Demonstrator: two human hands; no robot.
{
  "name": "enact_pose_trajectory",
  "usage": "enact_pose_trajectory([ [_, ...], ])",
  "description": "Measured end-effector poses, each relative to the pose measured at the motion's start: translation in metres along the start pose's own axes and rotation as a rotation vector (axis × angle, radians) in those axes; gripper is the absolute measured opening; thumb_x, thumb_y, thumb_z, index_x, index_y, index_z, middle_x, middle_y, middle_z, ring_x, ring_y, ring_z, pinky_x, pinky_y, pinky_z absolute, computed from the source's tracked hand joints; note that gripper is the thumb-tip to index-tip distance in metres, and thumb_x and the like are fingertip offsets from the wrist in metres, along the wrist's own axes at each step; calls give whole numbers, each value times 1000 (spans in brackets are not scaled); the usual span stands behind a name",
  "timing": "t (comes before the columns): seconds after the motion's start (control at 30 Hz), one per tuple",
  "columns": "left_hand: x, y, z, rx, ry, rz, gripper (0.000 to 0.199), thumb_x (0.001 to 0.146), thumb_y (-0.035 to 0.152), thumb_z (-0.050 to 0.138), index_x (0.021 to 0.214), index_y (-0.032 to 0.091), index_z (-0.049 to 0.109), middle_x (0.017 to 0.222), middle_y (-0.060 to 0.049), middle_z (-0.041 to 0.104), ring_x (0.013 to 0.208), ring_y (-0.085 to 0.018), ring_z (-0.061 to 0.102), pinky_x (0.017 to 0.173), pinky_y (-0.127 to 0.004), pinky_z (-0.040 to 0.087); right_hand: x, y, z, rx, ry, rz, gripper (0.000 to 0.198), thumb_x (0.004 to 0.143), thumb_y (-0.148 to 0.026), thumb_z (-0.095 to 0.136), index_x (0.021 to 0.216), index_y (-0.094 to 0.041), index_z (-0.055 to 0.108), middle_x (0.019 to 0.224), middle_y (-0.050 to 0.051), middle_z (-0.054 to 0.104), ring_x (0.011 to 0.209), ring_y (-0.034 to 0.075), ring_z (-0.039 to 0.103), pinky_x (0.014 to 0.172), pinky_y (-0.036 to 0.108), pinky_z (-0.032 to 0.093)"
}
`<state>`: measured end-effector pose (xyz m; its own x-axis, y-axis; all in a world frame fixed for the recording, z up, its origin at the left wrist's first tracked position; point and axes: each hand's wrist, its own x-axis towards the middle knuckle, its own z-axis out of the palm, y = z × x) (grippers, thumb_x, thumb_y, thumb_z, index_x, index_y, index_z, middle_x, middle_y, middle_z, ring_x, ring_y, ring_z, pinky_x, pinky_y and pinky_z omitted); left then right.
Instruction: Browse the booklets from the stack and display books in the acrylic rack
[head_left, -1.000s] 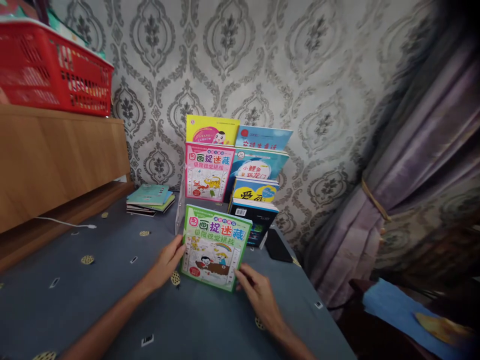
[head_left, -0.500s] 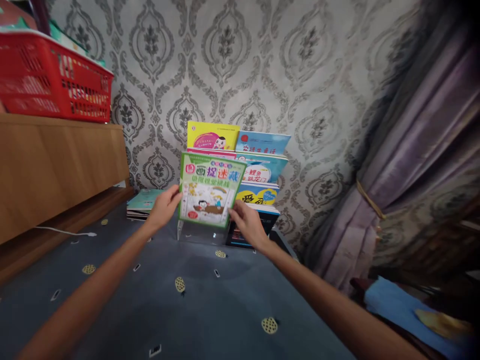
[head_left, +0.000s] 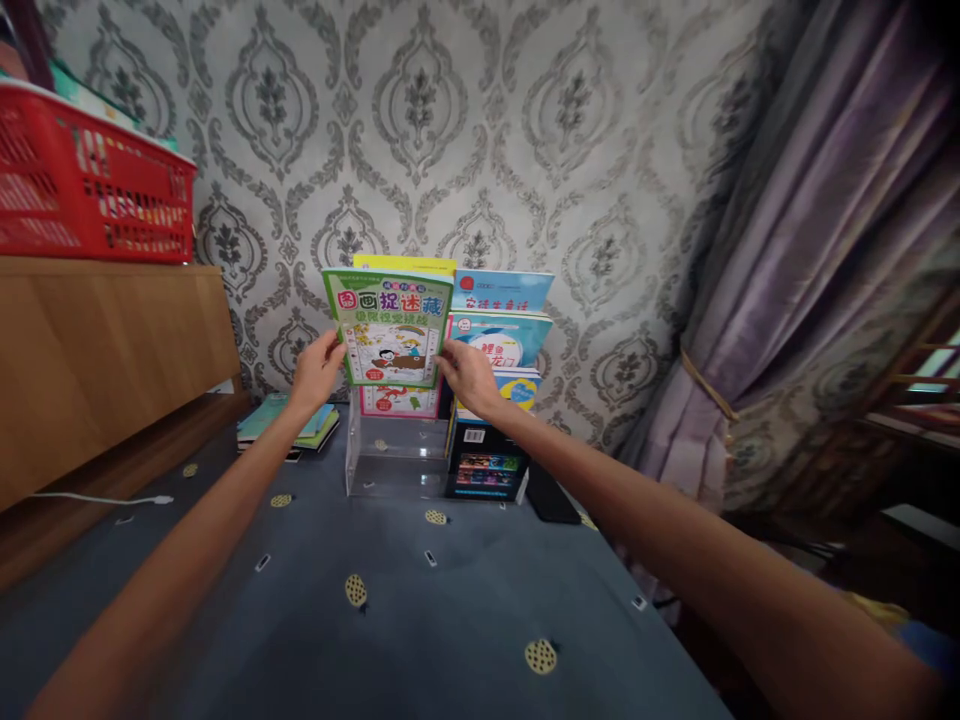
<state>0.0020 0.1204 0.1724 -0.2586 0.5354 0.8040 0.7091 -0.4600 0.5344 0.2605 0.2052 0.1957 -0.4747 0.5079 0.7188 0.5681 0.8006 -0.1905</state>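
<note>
Between my two hands is a green-bordered picture book (head_left: 390,330), its cover facing me and slightly tilted. My left hand (head_left: 319,372) pinches its left edge, and my right hand (head_left: 469,375) grips the lower right edge. The book is raised in front of a clear stepped book stand (head_left: 397,478). Behind it a pink-edged book (head_left: 399,402) and a yellow book (head_left: 405,264) show in part. On the stand's right side stand a light blue book (head_left: 504,290), a teal book (head_left: 529,340), a blue-and-yellow book (head_left: 519,391) and a black book (head_left: 487,465).
A stack of thin books (head_left: 262,418) lies left of the stand. Right of it is a flat black object (head_left: 553,500). A wooden cabinet (head_left: 112,350) carrying a red basket (head_left: 135,190) stands at left, with a white cable (head_left: 105,497) below. A purple curtain (head_left: 757,300) hangs at right.
Both hands have lifted the green book higher, uncovering the pink-edged book's lower part and the stand's lower steps. The camera view has shifted a little to the right.
</note>
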Motion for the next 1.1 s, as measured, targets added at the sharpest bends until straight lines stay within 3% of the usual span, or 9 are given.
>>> enact_pose_trajectory([
  [0.17, -3, -7, 5, -1, -8, -9, 17, 89, 34, 52, 87, 20, 61, 80, -2, 65, 80, -20, 62, 72, -29, 54, 2, 2, 4, -42, -35, 48, 13, 91, -21, 55, 86, -19, 67, 83, 8, 73, 81, 24, 66, 70, 29, 42],
  [0.6, 1, -3, 9, -17, -12, 60, 22, 88, 40, 51, 83, 19, 58, 73, 1, 57, 68, -16, 54, 63, -26, 50, 7, 19, 22, 211, 27, 116, 14, 86, -15, 58, 85, -21, 70, 78, 5, 75, 82, 24, 73, 77, 33, 56],
  [0.93, -7, -11, 16, 18, -45, 7, 23, 88, 41, 48, 84, 20, 57, 77, -1, 59, 72, -18, 57, 66, -29, 52, 3, 14, 17, 190, -26, 152, 13, 83, -8, 57, 78, -19, 63, 74, 4, 72, 77, 22, 72, 71, 31, 56],
  [1.1, -9, -16, 19, 112, 23, -10, 25, 88, 34, 51, 109, 20, 55, 83, -2, 62, 76, -20, 61, 73, -32, 51, 5, 11, 16, 218, 9, 178, 14, 88, -12, 55, 97, -19, 62, 75, 4, 71, 76, 23, 71, 72, 33, 56],
])
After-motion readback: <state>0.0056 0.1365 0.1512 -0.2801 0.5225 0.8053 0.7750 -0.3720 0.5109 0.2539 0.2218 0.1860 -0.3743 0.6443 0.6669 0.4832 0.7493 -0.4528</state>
